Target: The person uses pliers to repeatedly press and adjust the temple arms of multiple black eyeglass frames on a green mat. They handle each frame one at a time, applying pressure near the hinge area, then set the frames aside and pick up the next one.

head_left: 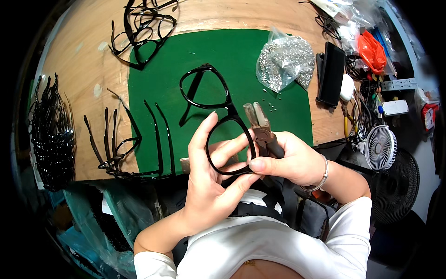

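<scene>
My left hand (204, 186) is closed around the lower lens rim of a black eyeglass frame (229, 106), fingers behind it and the thumb at its lower edge. The frame is held tilted above the green mat (237, 51); one temple arm hangs down past its far rim. In my right hand (295, 160) is a pair of pliers (263, 133) with pale, sleeve-like jaw tips pointing away from me. The right thumb presses by the frame's right lower rim, close to the left fingertips. Loose silver bits (272, 109) lie beyond the pliers.
A clear bag of small silver parts (284, 63) rests on the mat. Black frames lie at the far left (147, 49) and near left (132, 116), beside a pile of glossy black pieces (53, 135). To the right are a black case (331, 74), cables and a small white fan (381, 148).
</scene>
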Demonstrator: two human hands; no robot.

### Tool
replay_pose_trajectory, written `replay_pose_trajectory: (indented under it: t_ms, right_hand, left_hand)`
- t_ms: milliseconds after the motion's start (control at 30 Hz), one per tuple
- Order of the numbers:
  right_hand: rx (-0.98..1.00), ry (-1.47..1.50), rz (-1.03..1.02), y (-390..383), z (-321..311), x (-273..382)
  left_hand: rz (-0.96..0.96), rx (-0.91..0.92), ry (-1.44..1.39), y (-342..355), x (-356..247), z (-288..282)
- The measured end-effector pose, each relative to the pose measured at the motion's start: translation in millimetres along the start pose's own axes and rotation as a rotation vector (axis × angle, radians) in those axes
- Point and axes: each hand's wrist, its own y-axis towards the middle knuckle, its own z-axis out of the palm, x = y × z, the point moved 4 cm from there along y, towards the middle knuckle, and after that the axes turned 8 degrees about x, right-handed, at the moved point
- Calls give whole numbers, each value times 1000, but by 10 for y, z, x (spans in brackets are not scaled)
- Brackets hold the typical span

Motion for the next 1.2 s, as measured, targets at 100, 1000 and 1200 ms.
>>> replay_pose_trajectory:
  t_ms: [100,1000,1200]
  right_hand:
    - [74,-45,5,-27,1,-9]
    - [47,-1172,53,-107,98,-17]
    - [30,-1002,-83,-119,-106,88]
  left_hand:
    - [-6,-5,83,-60,-43,-57]
    - [-71,51,85,-114,-63,-122]
    - [-87,16,59,-46,-62,-162]
